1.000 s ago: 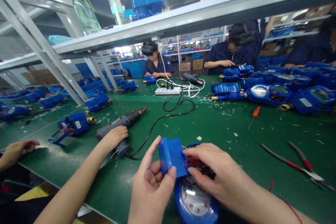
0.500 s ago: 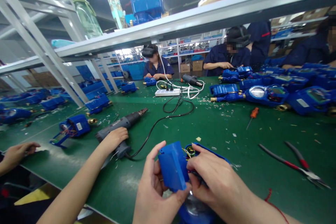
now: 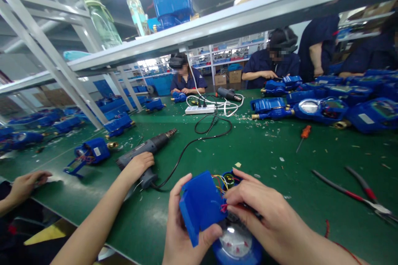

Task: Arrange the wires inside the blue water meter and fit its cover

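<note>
My left hand grips a blue plastic cover, thumb at its lower edge and fingers behind it, tilted so a broad flat face shows. Beneath and beyond it lies a blue water meter with a clear round dome. Yellow and white wires run from the cover to a round dark part inside the meter's open housing. The fingers of my right hand are pinched on thin red wires at the cover's right edge. My right hand hides part of the housing.
A co-worker's hand rests on a heat gun at left; its black cord runs to a white power strip. Pliers and an orange screwdriver lie right. Several blue meters are piled behind. A shelf crosses overhead.
My left hand has turned the cover, so more of its flat face shows and it sits slightly lower left. More of the wires and the meter's clear dome are visible.
</note>
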`<state>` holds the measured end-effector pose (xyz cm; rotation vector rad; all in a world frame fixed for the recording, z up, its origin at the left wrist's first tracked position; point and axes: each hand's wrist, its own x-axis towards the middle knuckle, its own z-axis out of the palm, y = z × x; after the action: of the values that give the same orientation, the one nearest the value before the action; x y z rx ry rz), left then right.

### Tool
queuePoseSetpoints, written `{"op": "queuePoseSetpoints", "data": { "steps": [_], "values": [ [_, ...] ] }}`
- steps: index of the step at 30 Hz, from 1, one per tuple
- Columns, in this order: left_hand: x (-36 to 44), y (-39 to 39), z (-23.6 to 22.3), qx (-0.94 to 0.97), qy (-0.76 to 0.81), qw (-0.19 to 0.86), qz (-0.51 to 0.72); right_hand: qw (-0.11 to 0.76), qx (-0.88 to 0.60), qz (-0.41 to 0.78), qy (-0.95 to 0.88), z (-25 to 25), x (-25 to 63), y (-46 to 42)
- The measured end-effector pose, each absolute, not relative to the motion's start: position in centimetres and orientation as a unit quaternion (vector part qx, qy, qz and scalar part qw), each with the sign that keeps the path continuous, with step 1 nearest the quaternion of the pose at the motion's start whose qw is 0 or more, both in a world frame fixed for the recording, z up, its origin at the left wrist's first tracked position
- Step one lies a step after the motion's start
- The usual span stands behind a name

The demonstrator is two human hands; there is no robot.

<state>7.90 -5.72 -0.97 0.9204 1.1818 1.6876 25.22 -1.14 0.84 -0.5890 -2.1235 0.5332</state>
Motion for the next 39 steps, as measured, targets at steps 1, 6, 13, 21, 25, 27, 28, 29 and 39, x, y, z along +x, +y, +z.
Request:
{"op": "queuePoseSetpoints", "data": {
  "steps": [1,6,13,21,25,27,28,29,39],
  "values": [
    [7.6,-5.6,-1.4,0.366,0.468,0.441,0.673,0.424,-0.238,0.221,-0.845,0.9,25.2,-1.1],
    [7.2,-5.1,-2.3,0.343,0.420,0.506,0.671,0.426,-0.250,0.206,-0.845,1.3,25.1,-1.4],
    [7.0,-5.2,-1.9,0.361,0.394,0.528,0.659,0.438,-0.254,0.212,-0.836,2.0,25.0,-1.8],
    [5.2,-3.6,-2.8,0.377,0.357,0.616,0.593,0.401,-0.238,0.131,-0.875,2.4,24.5,0.6],
    [5.4,-3.4,-2.2,0.364,0.358,0.626,0.590,0.364,-0.202,0.046,-0.908,2.9,24.5,1.2],
    [5.6,-3.4,-2.0,0.365,0.349,0.630,0.590,0.367,-0.180,0.004,-0.913,3.2,24.7,1.3],
    [5.7,-3.3,-2.0,0.365,0.345,0.632,0.591,0.371,-0.170,-0.012,-0.913,3.3,24.8,1.3],
    [5.8,-3.3,-1.9,0.365,0.342,0.633,0.590,0.373,-0.164,-0.023,-0.913,3.4,24.9,1.3],
    [5.3,-3.3,-2.0,0.359,0.356,0.644,0.574,0.348,-0.166,0.009,-0.922,3.6,25.0,1.4]
  ]
}}
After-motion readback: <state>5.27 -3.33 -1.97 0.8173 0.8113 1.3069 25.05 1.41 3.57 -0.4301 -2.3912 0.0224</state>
